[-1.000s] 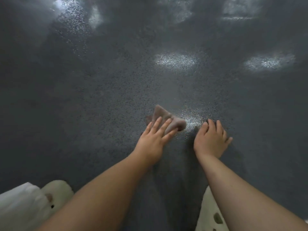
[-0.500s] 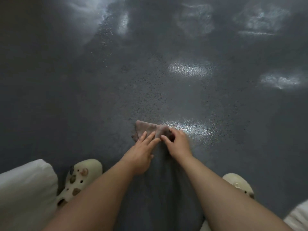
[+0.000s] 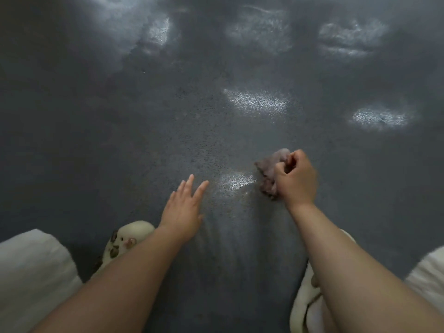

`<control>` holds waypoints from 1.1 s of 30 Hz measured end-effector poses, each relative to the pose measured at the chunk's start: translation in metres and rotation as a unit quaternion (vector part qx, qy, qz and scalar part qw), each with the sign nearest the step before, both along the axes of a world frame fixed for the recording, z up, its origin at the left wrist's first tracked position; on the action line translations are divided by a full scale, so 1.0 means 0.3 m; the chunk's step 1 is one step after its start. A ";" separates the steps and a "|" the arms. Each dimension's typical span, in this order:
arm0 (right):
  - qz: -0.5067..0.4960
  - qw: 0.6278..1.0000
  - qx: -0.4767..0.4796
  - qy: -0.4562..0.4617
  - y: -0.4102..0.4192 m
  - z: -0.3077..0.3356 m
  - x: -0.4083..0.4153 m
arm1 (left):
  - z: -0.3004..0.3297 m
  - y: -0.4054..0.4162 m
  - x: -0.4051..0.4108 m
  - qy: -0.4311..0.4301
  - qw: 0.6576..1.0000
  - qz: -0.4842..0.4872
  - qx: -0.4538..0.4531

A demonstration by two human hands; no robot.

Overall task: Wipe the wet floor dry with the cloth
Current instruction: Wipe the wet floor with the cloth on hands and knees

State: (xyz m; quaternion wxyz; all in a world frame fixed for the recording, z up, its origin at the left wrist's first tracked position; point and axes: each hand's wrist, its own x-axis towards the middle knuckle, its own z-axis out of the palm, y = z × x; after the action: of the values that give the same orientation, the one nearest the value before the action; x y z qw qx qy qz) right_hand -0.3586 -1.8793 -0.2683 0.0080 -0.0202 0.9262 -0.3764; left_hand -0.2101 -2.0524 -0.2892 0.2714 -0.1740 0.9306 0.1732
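Gripping the bunched cloth (image 3: 269,175) in curled fingers, the right hand (image 3: 296,180) holds it low on the dark floor (image 3: 144,116), just right of a glistening wet patch (image 3: 234,182). The left hand (image 3: 183,209) lies well apart, fingers straight and spread over the floor, holding nothing. The wiping looks mid-way; the next stroke calls for dragging the cloth left across that sheen, then toward the shiny patches farther out.

Dark speckled floor (image 3: 168,121), glossy where wet; crumpled soft cloth (image 3: 269,174).
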 end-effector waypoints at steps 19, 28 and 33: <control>0.214 0.887 0.378 -0.160 -0.052 -0.241 0.165 | -0.023 -0.112 -0.010 -0.130 0.990 0.032 -0.044; -0.144 0.914 0.320 -0.203 0.183 -0.296 0.012 | -0.069 -0.105 -0.003 -0.150 0.988 0.013 -0.039; -0.224 0.898 0.275 -0.261 0.125 -0.293 -0.029 | -0.079 -0.106 -0.003 -0.139 0.989 0.013 -0.043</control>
State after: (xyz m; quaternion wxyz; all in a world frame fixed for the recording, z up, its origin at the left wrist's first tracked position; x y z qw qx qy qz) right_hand -0.3672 -1.8419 -0.3561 0.1705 0.2896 0.9375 -0.0902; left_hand -0.2109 -2.0841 -0.3130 0.3885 -0.2198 0.8880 0.1106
